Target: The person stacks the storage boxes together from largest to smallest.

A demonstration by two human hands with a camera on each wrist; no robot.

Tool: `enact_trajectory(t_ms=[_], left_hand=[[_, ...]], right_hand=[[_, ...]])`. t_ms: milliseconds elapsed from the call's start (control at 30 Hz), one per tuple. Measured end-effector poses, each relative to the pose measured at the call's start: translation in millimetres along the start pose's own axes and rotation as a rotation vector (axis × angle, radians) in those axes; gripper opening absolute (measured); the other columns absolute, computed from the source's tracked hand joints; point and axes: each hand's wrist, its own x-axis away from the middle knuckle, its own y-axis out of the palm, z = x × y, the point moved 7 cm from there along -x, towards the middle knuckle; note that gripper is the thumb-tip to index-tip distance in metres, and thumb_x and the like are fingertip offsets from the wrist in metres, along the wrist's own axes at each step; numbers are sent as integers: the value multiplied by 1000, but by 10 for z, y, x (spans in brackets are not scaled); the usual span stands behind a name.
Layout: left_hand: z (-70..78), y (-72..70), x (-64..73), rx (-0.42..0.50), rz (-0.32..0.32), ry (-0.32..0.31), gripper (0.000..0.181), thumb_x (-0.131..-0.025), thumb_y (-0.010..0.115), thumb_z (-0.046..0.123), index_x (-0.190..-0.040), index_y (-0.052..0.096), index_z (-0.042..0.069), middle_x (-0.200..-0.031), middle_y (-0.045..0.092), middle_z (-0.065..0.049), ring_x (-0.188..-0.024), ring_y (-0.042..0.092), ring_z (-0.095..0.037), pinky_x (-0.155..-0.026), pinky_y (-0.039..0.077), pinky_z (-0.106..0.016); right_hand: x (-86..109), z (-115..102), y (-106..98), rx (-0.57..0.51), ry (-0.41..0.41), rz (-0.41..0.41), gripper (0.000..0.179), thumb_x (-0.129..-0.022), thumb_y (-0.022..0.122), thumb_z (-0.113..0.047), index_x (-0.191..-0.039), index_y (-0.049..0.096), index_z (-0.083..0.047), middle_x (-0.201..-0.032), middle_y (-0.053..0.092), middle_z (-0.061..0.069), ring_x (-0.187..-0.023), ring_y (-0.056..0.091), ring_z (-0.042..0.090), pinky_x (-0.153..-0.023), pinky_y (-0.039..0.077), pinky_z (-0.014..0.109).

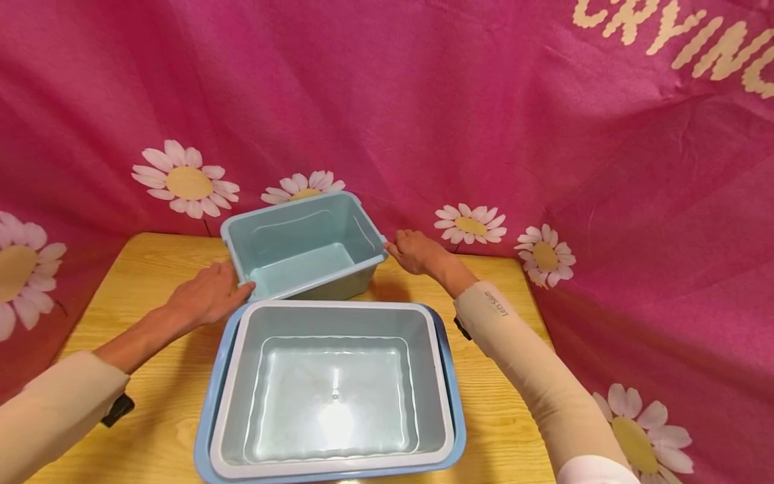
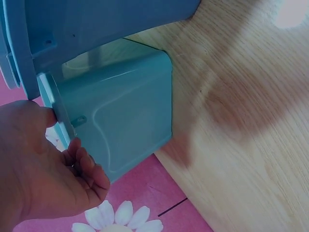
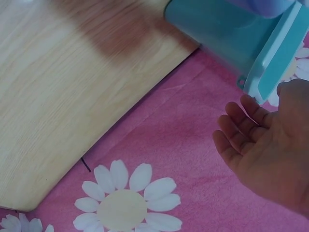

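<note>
A teal plastic bin [image 1: 338, 286] stands turned at a slant at the back of the table, its mouth facing up. At its left end my left hand [image 1: 208, 294] grips the rim, thumb over the top and fingers curled beneath, as the left wrist view shows. My right hand [image 1: 416, 251] pinches the rim at the opposite end; thumb and forefinger meet the rim's corner in the right wrist view. Nearer me, a grey bin [image 1: 338, 321] sits nested inside a larger blue bin [image 1: 457, 410], with bare floor showing in the grey one.
The wooden table [image 1: 502, 376] runs out on both sides of the bins. A pink cloth [image 1: 423, 101] with daisies hangs behind and around it, close to the table's back edge. The nested bins stand right in front of the teal bin.
</note>
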Motion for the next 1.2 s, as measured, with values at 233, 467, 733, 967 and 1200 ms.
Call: enact_trajectory(t_ms=[233,467,733,967,1200], left_hand=[[35,12,6,35,-17,27,69,-99,56,35,-147,30,-6,-133,49,-32,-114,53,-48,-77,54,-57],[24,42,-28,49,-24,53,66,-100,54,35,-146,31,-7,-132,51,-31,-113,55,-48,-79,53,-58],[-11,59,-24,126,-25,90,61,-101,53,31,-146,32,-3,-133,51,-29,-109,58,-45,-75,56,-51],[-83,80,-54,144,-5,86,60,-100,51,30,-148,28,1,-137,48,-27,-112,57,-43,-75,57,-49],[-134,74,-103,98,4,49,59,-100,49,29,-146,29,-3,-135,48,-29,-114,54,-45,-80,54,-55]], right_hand=[[-30,-36,36,5,-8,1,43,-107,39,-35,-129,46,2,-119,54,20,-114,53,35,-102,42,43],[-47,-36,60,47,15,9,43,-107,38,-36,-128,46,1,-119,54,19,-113,53,36,-102,42,44],[-44,-136,76,140,5,58,39,-107,40,-33,-118,46,4,-112,56,22,-108,55,39,-97,45,47],[-49,-111,130,132,32,13,43,-106,40,-37,-125,45,2,-117,55,19,-112,52,35,-101,42,46],[-135,-115,133,172,41,33,42,-106,36,-39,-122,44,-1,-121,55,18,-115,48,35,-101,39,46]])
